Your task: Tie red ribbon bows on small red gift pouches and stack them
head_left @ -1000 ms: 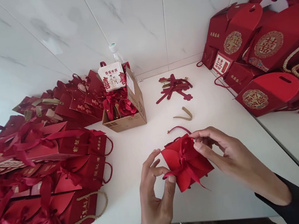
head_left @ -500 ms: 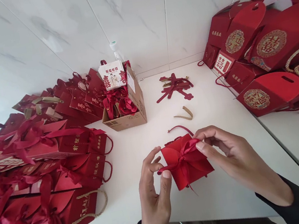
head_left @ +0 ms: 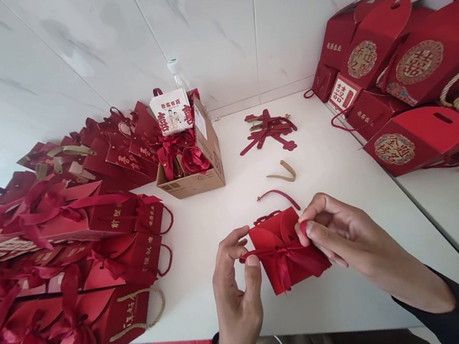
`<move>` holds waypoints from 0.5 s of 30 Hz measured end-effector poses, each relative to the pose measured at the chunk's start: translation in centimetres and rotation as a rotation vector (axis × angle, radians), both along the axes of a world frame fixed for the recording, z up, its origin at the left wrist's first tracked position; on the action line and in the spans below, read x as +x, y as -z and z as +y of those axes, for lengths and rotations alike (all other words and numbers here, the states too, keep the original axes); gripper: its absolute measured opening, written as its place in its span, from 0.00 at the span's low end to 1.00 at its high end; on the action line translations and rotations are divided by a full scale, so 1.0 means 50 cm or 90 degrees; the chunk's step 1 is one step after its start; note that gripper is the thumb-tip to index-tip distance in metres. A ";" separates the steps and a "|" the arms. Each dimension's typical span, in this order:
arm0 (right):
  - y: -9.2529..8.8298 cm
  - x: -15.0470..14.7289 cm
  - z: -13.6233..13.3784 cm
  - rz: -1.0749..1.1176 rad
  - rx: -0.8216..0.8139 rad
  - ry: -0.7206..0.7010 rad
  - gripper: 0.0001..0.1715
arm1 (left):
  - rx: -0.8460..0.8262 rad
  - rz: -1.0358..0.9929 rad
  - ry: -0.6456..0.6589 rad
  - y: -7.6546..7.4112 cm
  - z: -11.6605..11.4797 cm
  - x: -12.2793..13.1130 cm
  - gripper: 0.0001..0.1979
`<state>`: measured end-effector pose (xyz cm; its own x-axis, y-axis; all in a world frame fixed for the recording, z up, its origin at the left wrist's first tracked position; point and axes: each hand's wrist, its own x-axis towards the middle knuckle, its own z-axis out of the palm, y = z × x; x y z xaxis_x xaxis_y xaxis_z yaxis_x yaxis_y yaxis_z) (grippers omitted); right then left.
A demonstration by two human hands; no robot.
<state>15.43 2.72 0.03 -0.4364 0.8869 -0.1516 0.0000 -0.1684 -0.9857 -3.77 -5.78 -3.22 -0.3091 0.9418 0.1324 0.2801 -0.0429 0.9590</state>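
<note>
A small red gift box (head_left: 288, 253) with a red ribbon (head_left: 283, 252) tied across its front rests on the white table (head_left: 339, 288) in front of me. My left hand (head_left: 236, 299) pinches the ribbon's left end between thumb and fingers. My right hand (head_left: 339, 236) pinches the ribbon's other end at the box's upper right corner. A thin red cord (head_left: 279, 194) lies just behind the box.
Rows of red gift bags (head_left: 62, 245) with bows fill the left. A cardboard box (head_left: 194, 169) of ribbons and cards stands at the back. Red tassels (head_left: 269, 131) and a beige strip (head_left: 284, 174) lie mid-table. Large red boxes (head_left: 406, 74) are stacked at right.
The ribbon's bow has been drawn flatter and tighter across the box. My hands have pulled its ends outward, and my right fingers have curled in.
</note>
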 end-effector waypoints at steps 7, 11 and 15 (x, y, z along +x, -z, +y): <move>0.001 0.001 0.003 -0.008 -0.055 0.000 0.20 | -0.020 -0.032 -0.004 0.001 0.001 0.005 0.09; 0.009 0.009 0.003 -0.041 -0.029 0.065 0.18 | -0.014 -0.091 0.030 -0.008 -0.009 -0.003 0.08; 0.053 0.036 -0.003 -0.151 0.001 0.171 0.24 | 0.001 -0.056 0.128 0.007 -0.034 -0.016 0.32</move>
<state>17.23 2.59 -2.64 -0.1409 0.9655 -0.2189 0.1849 -0.1915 -0.9639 -4.56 -7.49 -3.57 -0.1249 0.9855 0.1152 0.1814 -0.0915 0.9791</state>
